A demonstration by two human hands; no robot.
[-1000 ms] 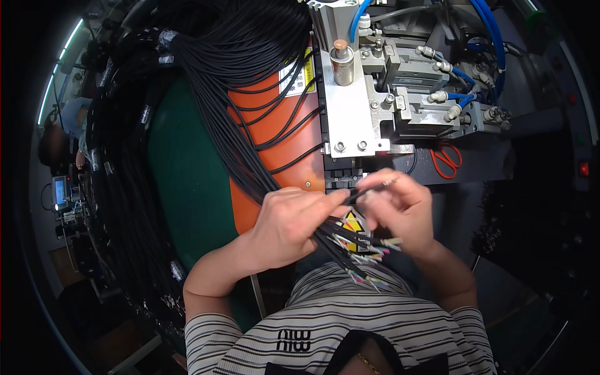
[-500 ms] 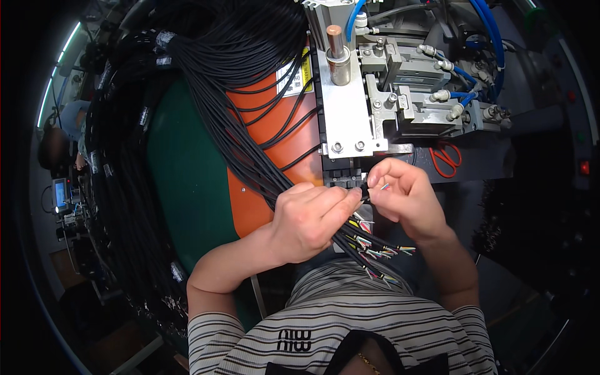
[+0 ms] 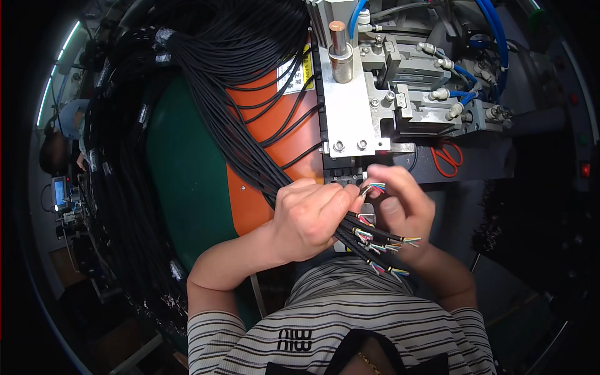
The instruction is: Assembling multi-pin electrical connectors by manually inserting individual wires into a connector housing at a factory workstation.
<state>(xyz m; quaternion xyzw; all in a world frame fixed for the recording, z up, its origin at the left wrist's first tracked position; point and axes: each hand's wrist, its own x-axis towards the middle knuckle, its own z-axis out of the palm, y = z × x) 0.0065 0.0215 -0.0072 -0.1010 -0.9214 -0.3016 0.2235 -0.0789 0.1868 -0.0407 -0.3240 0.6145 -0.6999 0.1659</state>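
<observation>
My left hand (image 3: 312,215) is closed on a black cable, pinching it close to its end. Colored wires (image 3: 377,187) in white, blue and red fan out from that end. Around them curls my right hand (image 3: 403,209), its thumb and forefinger apart and gripping nothing that I can see. Below the left hand hang several more black cable ends (image 3: 375,234) with yellowish bands and bare colored wires. A large bundle of black cables (image 3: 234,134) runs from the upper left down under my left hand.
Just beyond my hands stands a metal fixture (image 3: 347,119) with pneumatic cylinders (image 3: 419,75) and blue hoses (image 3: 498,31). Red-handled scissors (image 3: 446,159) lie right of it. An orange panel (image 3: 275,134) and green surface (image 3: 187,162) lie under the cables. Another person (image 3: 62,137) is at far left.
My right hand has let go of the wires, its thumb and forefinger spreading apart and shifting slightly downward. The wires now show fanned out. My left hand stays almost in place.
</observation>
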